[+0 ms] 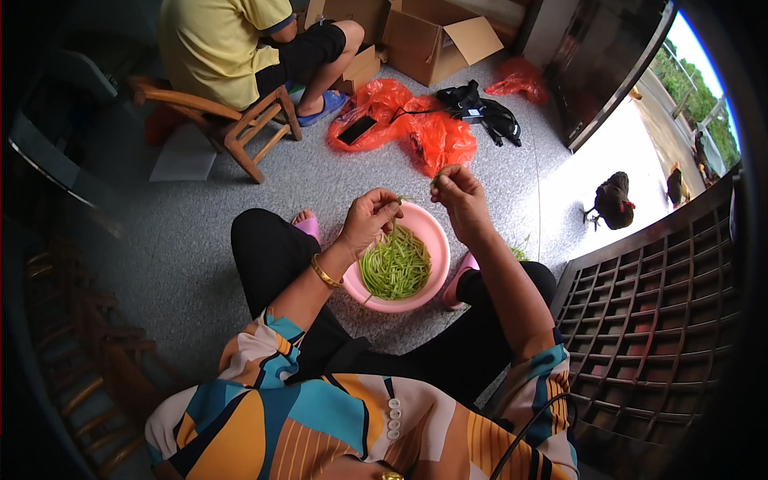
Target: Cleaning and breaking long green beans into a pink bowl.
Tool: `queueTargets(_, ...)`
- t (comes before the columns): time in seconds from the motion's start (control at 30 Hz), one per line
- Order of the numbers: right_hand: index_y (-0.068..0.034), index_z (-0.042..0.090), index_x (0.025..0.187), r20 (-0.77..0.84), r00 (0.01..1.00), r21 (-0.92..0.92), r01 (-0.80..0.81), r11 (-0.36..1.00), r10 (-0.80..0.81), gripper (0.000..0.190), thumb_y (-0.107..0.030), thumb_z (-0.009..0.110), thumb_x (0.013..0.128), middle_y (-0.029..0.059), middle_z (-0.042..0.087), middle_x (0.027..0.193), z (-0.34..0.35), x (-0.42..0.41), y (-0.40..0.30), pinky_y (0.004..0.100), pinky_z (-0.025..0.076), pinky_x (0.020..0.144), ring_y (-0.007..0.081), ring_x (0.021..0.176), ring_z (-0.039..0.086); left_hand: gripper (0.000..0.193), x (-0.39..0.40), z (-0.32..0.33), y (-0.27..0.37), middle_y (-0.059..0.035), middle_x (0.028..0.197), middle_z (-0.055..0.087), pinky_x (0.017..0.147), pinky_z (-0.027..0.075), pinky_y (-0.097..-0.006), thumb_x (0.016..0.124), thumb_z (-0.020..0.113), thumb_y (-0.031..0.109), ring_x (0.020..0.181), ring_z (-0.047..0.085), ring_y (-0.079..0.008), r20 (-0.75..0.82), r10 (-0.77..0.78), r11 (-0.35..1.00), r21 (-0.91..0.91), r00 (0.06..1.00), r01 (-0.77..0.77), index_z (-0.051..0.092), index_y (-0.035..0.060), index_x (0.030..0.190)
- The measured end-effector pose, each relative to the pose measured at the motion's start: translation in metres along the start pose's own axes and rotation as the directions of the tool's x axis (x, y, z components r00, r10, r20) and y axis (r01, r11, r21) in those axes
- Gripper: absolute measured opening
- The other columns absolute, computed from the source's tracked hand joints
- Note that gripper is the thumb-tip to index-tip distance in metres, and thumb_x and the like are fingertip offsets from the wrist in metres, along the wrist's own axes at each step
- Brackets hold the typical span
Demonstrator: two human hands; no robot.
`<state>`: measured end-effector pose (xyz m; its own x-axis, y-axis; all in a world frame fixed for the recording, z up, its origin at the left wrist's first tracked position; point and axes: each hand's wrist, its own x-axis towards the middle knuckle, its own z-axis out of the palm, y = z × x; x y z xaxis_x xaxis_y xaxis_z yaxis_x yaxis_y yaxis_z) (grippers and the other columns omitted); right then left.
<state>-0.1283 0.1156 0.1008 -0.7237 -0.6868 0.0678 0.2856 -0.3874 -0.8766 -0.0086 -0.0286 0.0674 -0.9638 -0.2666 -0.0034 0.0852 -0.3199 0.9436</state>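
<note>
A pink plastic basin [443, 264] stands on the floor between my feet, with many cut green stems [399, 270] in it. My left hand [372, 219], a gold bangle at its wrist, pinches a thin green stem [394, 231] that hangs over the basin. Up and to the right of the basin's rim, my right hand [459, 195] holds a small green piece [437, 179] between thumb and fingertips. The two hands are apart.
Ahead lie red plastic bags [444, 144] with a phone [357, 130], a black strap harness [474, 105] and cardboard boxes [420, 48]. A person [210, 54] sits on a wooden chair [240, 135]. By the doorway at right stand a dark chicken [613, 201] and a lattice panel [648, 324].
</note>
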Motion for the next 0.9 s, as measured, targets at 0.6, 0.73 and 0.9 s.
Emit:
queueTargets(0.6, 0.0, 0.055, 0.081, 0.207, 0.972, -0.616, 0.044, 0.786, 0.107, 0.014, -0.014, 0.057, 0.08, 0.0004, 0.055, 0.069, 0.01, -0.003, 0.011, 0.0216, 0.041, 0.06, 0.0083, 0.064, 0.05, 0.014, 0.002, 0.003, -0.005, 0.0002, 0.068, 0.055, 0.049, 0.039, -0.0172, 0.082, 0.057, 0.015, 0.054, 0.047, -0.0041, -0.024, 0.088, 0.994, 0.073, 0.996, -0.086, 0.055, 0.001, 0.086)
queueTargets(0.73, -0.001, 0.054, 0.077, 0.153, 0.979, -0.495, -0.041, 0.868, 0.134, 0.013, -0.014, 0.057, 0.08, 0.0001, 0.056, 0.068, 0.019, -0.009, 0.01, 0.021, 0.041, 0.057, 0.0069, 0.062, 0.049, 0.013, 0.001, 0.007, -0.002, 0.0003, 0.067, 0.054, 0.049, 0.039, -0.0174, 0.082, 0.056, 0.014, 0.053, 0.047, -0.0045, -0.093, 0.108, 0.994, 0.0, 0.99, -0.108, 0.055, 0.0013, 0.085)
queueTargets(0.9, -0.004, 0.055, 0.078, 0.12, 0.93, -0.208, -0.318, 0.925, 0.347, 0.013, -0.015, 0.057, 0.081, 0.0001, 0.055, 0.069, 0.009, -0.008, 0.022, 0.0209, 0.041, 0.054, 0.0074, 0.058, 0.049, 0.01, 0.001, 0.008, -0.008, 0.0013, 0.066, 0.055, 0.05, 0.041, -0.0177, 0.082, 0.056, 0.012, 0.055, 0.048, -0.0043, -0.093, 0.126, 0.99, 0.079, 0.988, -0.118, 0.056, 0.0021, 0.083)
